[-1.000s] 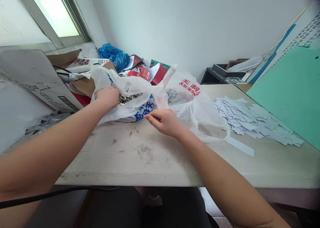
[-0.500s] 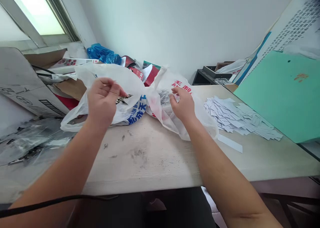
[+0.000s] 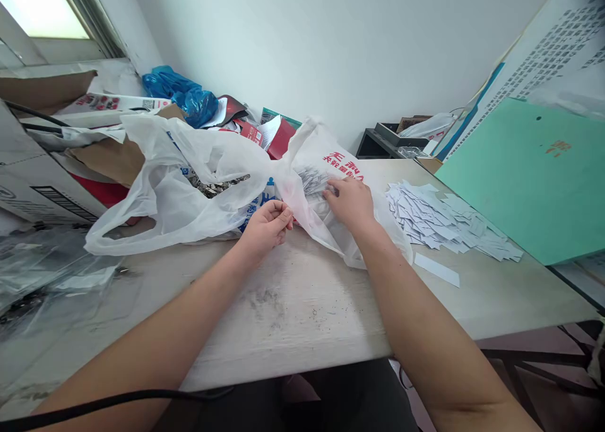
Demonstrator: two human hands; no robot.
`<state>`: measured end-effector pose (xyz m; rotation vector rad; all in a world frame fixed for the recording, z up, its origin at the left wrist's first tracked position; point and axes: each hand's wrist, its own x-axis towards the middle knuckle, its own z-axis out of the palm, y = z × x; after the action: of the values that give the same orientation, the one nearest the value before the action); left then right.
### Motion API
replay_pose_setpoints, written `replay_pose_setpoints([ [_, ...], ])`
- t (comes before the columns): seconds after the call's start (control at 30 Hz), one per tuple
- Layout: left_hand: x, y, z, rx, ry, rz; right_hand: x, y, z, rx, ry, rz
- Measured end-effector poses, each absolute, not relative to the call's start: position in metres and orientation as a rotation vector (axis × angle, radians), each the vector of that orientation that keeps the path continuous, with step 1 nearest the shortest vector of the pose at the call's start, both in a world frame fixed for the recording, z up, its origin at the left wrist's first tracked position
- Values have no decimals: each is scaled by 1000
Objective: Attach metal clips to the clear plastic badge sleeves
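My left hand (image 3: 268,229) is closed in a pinch in front of the two bags; whatever lies between its fingertips is too small to make out. Behind it, a white plastic bag with blue print (image 3: 189,221) gapes, showing a heap of small dark metallic pieces (image 3: 215,185). My right hand (image 3: 350,204) rests over the mouth of a second white bag with red print (image 3: 309,143), its fingers curved and slightly apart. Thin silvery pieces (image 3: 312,181) lie in that bag, right by my right fingertips.
A pile of white paper slips (image 3: 420,214) and a single white strip (image 3: 437,269) lie on the right of the table (image 3: 302,337). Clear plastic packets (image 3: 57,274) spread at left, below a cardboard box (image 3: 47,186). A green board (image 3: 515,180) leans at right.
My left hand has come from the blue-print bag's opening down and right, staying pinched. My right hand has lowered slightly onto the red-print bag's contents. The view has shifted a little.
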<state>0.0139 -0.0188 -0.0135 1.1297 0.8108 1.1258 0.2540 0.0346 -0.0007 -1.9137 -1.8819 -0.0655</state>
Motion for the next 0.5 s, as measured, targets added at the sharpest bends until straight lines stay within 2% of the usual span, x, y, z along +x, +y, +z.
replay_pose_setpoints([
  [0.2, 14, -22, -9, 1131, 827, 1140, 255, 39, -6, -1747, -1909, -132],
  [0.5, 12, -25, -8, 1136, 847, 1134, 257, 39, -5, -1695, -1961, -55],
])
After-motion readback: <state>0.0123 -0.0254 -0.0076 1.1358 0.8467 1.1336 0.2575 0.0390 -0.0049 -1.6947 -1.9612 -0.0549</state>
